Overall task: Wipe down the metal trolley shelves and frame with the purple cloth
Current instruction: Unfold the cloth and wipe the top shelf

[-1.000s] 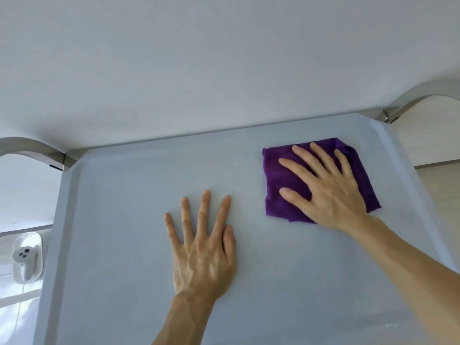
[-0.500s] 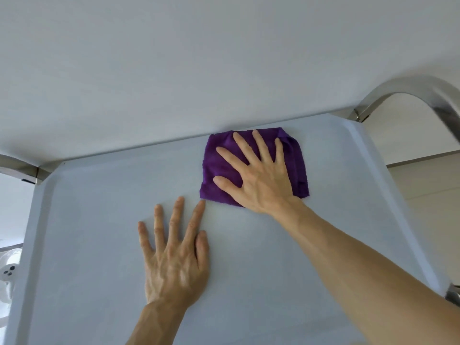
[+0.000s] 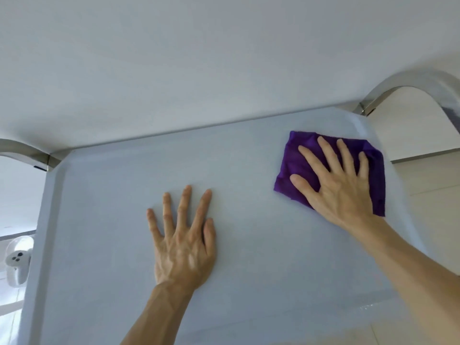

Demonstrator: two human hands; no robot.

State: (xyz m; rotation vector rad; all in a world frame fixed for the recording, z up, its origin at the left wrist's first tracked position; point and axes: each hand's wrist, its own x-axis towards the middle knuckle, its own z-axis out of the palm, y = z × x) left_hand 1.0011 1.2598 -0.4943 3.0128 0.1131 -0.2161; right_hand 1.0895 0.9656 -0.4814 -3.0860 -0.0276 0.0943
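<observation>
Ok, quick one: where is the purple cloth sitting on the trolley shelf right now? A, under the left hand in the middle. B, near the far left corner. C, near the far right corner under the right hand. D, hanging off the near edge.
C: the purple cloth lies flat by the shelf's far right corner, pressed under the spread right hand; the left hand rests bare on the shelf.

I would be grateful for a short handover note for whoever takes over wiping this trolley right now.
Right hand: flat, fingers spread, pressing the purple cloth onto the top shelf near its far right corner.
Left hand: flat on the bare shelf at mid-width, holding nothing.
Done: cannot tell from the surface how much is wiped.
Left: the rest of this shelf, its raised rim, the curved metal frame, and any lower shelves, which are out of view.
</observation>
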